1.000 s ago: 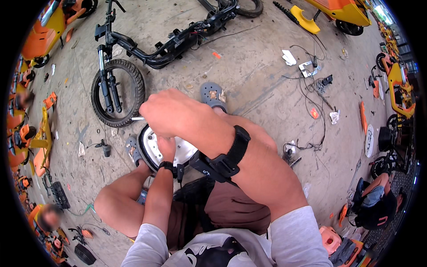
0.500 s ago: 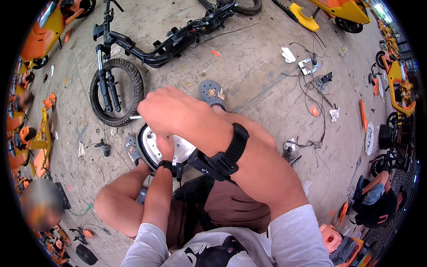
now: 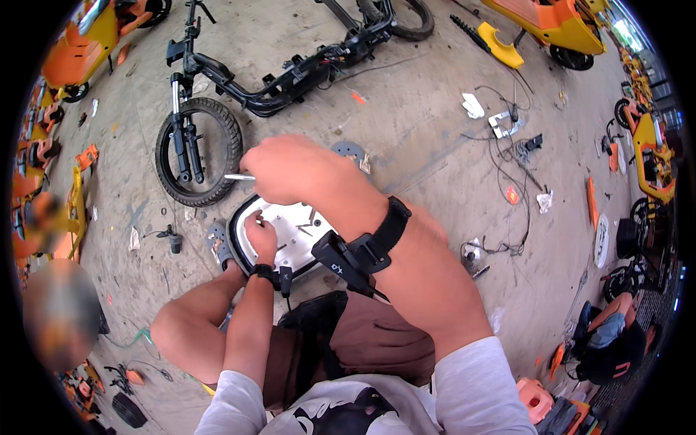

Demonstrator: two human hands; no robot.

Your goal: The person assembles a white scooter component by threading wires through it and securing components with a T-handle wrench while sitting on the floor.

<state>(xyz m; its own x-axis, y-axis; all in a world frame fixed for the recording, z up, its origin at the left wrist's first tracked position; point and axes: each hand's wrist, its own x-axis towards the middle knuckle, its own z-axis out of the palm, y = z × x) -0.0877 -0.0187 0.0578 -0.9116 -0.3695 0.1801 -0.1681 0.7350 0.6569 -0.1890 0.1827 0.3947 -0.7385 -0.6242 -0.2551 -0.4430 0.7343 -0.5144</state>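
Head view. Right hand (image 3: pixel 290 170): grip closed round slim silver metal rod (image 3: pixel 238 177), end jutting leftward. White panel with black rounded rim (image 3: pixel 293 250) below it, just beside gray perforated clog (image 3: pixel 217 243). Left hand (image 3: pixel 262 238) over panel's left part, fingers curled; cannot tell whether its grip holds anything. Thin metal pieces (image 3: pixel 304 231) on panel. Black metal bike frame (image 3: pixel 279 96) beyond.
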